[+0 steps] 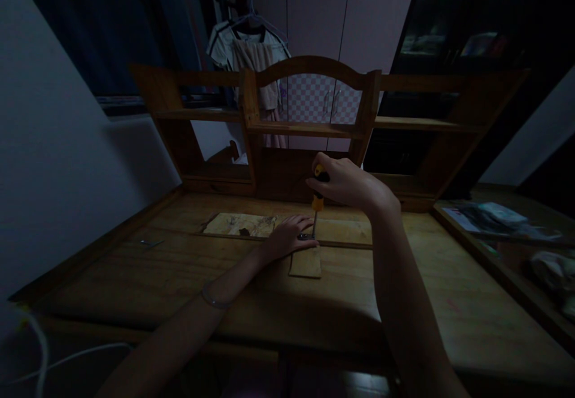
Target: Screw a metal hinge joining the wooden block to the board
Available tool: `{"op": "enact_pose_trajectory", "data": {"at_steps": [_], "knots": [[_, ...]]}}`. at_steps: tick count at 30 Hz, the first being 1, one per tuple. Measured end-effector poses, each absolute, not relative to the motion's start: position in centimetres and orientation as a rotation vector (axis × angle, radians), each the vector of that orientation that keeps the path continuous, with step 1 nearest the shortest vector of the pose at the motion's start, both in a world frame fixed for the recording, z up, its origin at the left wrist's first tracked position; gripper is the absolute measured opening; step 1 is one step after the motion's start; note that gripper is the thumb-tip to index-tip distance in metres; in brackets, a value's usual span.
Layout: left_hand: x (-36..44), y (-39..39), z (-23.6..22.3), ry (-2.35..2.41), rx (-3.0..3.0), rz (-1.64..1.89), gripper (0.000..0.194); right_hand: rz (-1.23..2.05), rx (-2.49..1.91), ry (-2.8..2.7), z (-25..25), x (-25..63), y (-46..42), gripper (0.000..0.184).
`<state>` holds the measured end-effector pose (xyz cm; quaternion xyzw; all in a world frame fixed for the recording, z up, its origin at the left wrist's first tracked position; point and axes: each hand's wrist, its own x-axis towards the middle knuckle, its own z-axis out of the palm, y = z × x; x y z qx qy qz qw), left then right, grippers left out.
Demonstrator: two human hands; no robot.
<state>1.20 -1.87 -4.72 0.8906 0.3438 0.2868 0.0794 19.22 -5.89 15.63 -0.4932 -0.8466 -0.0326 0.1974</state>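
My right hand (344, 179) is wrapped round the yellow-and-black handle of a screwdriver (317, 203). The screwdriver stands nearly upright, its tip down at a small metal piece, which looks like a hinge (304, 237). My left hand (287, 237) lies flat over the wood there, fingers stretched out and thumb apart, on either side of the metal piece. Under the fingers runs a long narrow board (345, 231), its left part covered with a dark marbled pattern. A short wooden piece (306, 264) lies against its near edge. The screw, if any, is too small to make out.
Everything rests on a wooden desk (179, 278) with a shelf unit (309, 128) along its back. A small metal item (151, 243) lies at the left. Papers (498, 215) and a crumpled bag (554, 275) are at the right. A white cable (42, 350) hangs at lower left.
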Motion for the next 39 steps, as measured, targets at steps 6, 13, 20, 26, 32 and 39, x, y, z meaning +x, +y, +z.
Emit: {"op": "enact_pose_trajectory", "data": {"at_steps": [6, 13, 20, 26, 32, 39], "knots": [[1.36, -1.78, -4.7, 0.965, 2.64, 0.885, 0.053, 0.0, -1.297, -2.378, 15.81, 19.42, -6.01, 0.027], [1.51, -1.59, -4.6, 0.858, 2.617, 0.967, 0.039, -0.031, -1.328, -2.377, 16.04, 19.12, -6.3, 0.023], [1.57, -1.82, -4.34, 0.869, 2.624, 0.992, 0.031, 0.006, -1.29, -2.388, 16.02, 19.28, -6.18, 0.028], [1.65, -2.12, -3.85, 0.86, 2.62, 0.995, 0.027, 0.003, -1.291, -2.4, 16.04, 19.3, -6.38, 0.023], [1.63, -2.05, -3.98, 0.853, 2.579, 1.043, 0.026, -0.034, -1.303, -2.406, 15.97, 19.51, -6.2, 0.024], [1.62, -1.94, -4.1, 0.862, 2.537, 1.062, 0.028, -0.058, -1.302, -2.378, 16.24, 19.6, -6.44, 0.024]]}}
